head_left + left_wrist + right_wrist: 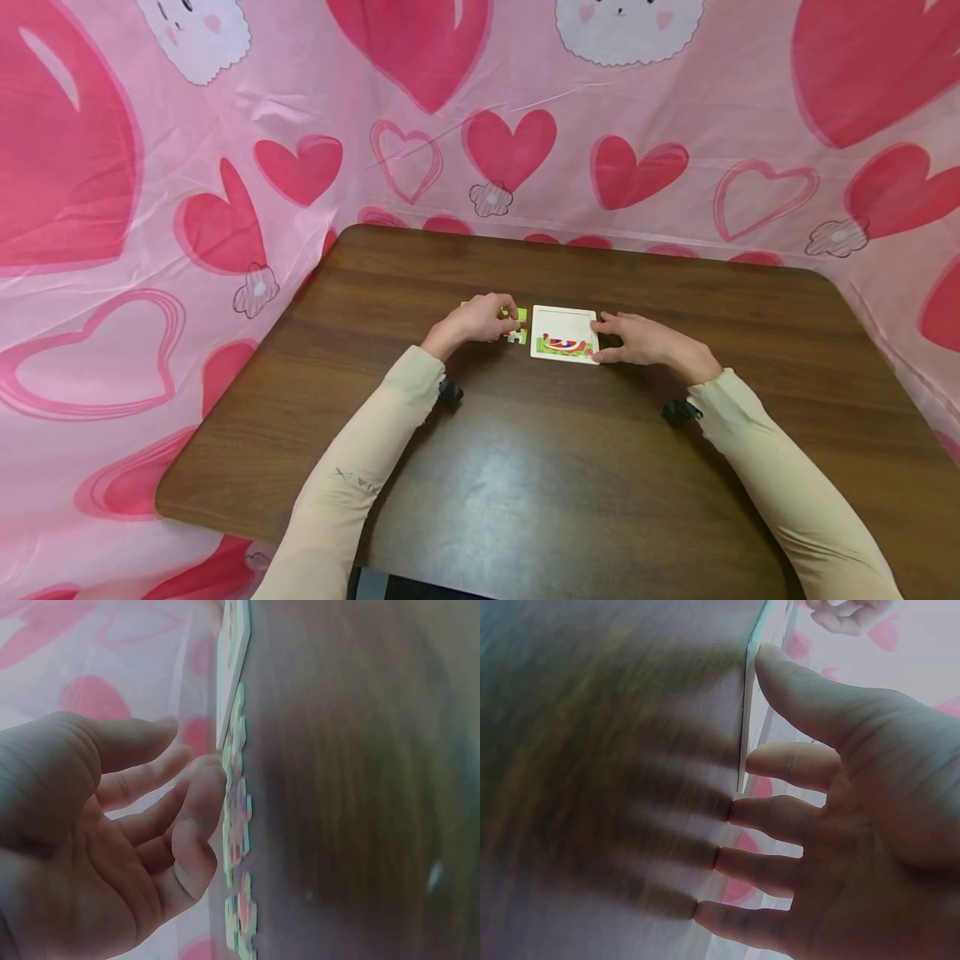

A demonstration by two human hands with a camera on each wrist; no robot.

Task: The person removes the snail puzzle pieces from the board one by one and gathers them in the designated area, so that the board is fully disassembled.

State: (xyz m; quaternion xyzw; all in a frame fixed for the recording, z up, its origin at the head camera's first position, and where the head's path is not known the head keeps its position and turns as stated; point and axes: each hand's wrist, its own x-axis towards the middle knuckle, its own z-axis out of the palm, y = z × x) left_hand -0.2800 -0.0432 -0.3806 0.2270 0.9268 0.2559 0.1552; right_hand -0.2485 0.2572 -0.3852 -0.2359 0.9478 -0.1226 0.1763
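A white-framed puzzle board (pixel 564 323) lies on the table, with red, blue and green pieces fitted along its near side and its upper part bare. My right hand (pixel 647 340) rests at the board's right edge. In the right wrist view, thumb and forefinger touch the board (pixel 757 720) while the other fingertips are on the table. Just left of the board, my left hand (pixel 480 318) hovers over loose jigsaw pieces (pixel 517 337), partly covering them. The left wrist view shows its fingers loosely bent beside the pieces (pixel 238 825), thumb apart, with nothing visible between them.
The brown wooden table (pixel 525 450) stretches around the board, its far edge near a pink cloth (pixel 585 100) printed with hearts. A dark object (pixel 420 585) shows at the near edge. Each wrist carries a small black camera (pixel 450 392).
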